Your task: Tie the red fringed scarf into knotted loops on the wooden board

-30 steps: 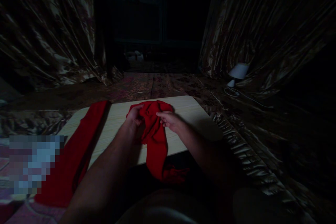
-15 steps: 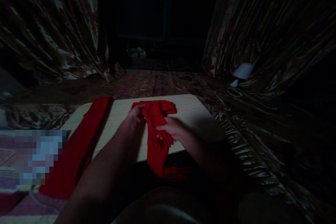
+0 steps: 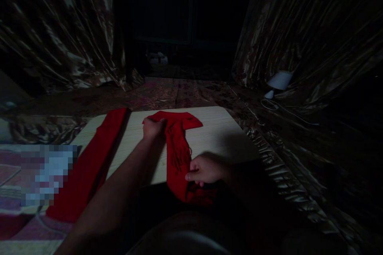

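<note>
A red scarf (image 3: 178, 147) with fringed ends lies on the pale wooden board (image 3: 215, 135). Its far part is bunched and folded, while one strip runs toward me and hangs over the near edge. My left hand (image 3: 153, 128) is closed on the bunched far part, thumb on top. Lower down, my right hand (image 3: 205, 170) is closed in a pinch at the right edge of the hanging strip. Another long red cloth (image 3: 95, 151) stretches along the board's left side and past its edge.
Left of the board is a striped cloth (image 3: 10, 171) with a blurred-out patch over part of it. A small white lamp (image 3: 280, 80) with a cord stands at the right. Patterned curtains (image 3: 60, 28) hang on both sides; the room is very dark.
My right hand has moved down toward me along the scarf, from the fringe to the strip's lower edge. The fringe now lies flat on the strip. My left hand has shifted slightly left.
</note>
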The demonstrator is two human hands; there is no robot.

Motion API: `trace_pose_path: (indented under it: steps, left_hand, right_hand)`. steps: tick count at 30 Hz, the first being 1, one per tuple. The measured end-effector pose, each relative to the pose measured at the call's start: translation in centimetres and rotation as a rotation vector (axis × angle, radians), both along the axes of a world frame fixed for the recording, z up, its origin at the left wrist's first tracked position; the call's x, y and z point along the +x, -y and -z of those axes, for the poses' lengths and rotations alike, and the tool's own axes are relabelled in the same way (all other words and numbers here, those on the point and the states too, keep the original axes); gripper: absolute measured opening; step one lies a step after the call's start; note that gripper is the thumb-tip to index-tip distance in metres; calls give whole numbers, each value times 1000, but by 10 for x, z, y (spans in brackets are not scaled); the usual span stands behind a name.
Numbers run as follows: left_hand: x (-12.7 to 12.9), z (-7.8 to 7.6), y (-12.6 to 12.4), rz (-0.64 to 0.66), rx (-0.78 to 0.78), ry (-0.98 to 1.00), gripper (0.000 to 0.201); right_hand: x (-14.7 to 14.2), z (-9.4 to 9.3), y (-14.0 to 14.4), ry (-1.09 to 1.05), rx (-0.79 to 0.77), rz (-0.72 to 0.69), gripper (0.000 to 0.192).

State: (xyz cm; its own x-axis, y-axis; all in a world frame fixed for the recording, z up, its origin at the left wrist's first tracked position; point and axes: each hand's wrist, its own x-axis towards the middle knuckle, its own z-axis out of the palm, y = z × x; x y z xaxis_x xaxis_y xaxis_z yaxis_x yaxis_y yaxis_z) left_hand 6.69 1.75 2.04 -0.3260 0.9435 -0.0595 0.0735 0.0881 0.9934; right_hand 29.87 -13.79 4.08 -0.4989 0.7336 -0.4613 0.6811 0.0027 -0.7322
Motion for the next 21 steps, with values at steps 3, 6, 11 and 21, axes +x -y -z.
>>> trace_pose_path:
  steps: [3, 6, 11, 21]
  left_hand:
    - [0, -1, 21, -87, 357, -488, 58]
    - [0, 8, 32, 304, 520, -720, 48]
    - [-2, 34, 30, 577, 357, -890, 54]
    - [9, 40, 26, 463, 393, -897, 62]
  right_hand:
    - [12, 3, 16, 43, 66, -81, 28]
    - [14, 21, 32, -17, 189, -85, 26]
    - [-6, 71, 51, -449, -8, 85, 47]
    - [31, 7, 7, -828, -239, 216, 57]
